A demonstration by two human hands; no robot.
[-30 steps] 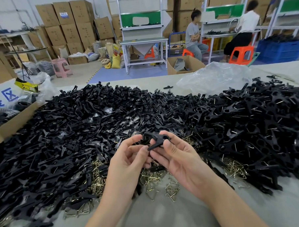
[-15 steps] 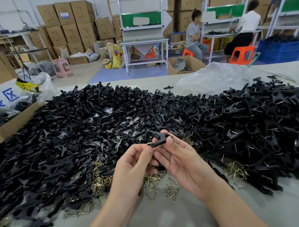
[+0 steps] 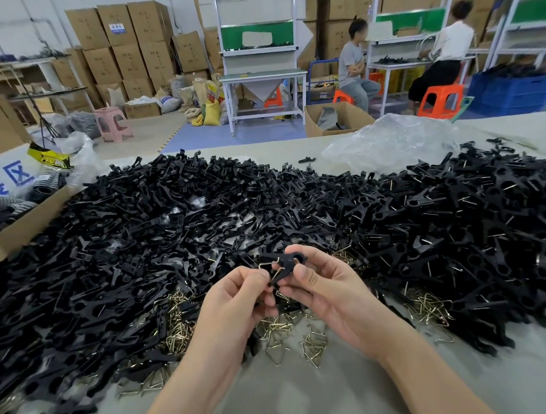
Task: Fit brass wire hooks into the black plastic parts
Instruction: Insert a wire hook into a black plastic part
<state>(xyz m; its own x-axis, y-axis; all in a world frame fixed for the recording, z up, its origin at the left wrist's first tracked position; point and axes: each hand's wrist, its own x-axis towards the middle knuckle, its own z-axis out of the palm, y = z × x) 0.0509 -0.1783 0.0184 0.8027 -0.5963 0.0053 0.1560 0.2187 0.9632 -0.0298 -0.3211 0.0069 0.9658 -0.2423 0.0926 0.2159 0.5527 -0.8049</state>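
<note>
Holding a brass wire hook [image 3: 269, 265] against a black plastic part [image 3: 292, 261]

Both hands meet just below the centre of the view. The right hand [image 3: 328, 293] grips the black plastic part between thumb and fingers. The left hand [image 3: 235, 299] pinches the brass wire hook, which touches the part on its 9 o'clock side. A heap of black parts [image 3: 141, 231] spreads from 9 to 3 o'clock across the table [image 3: 305, 396]. Loose brass hooks [image 3: 313, 344] lie at 6 o'clock beneath the hands. A crumpled clear plastic bag [image 3: 387, 142] sits at 1 o'clock.

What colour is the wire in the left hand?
Brassy gold: the wire hook, best in the head view.
</note>
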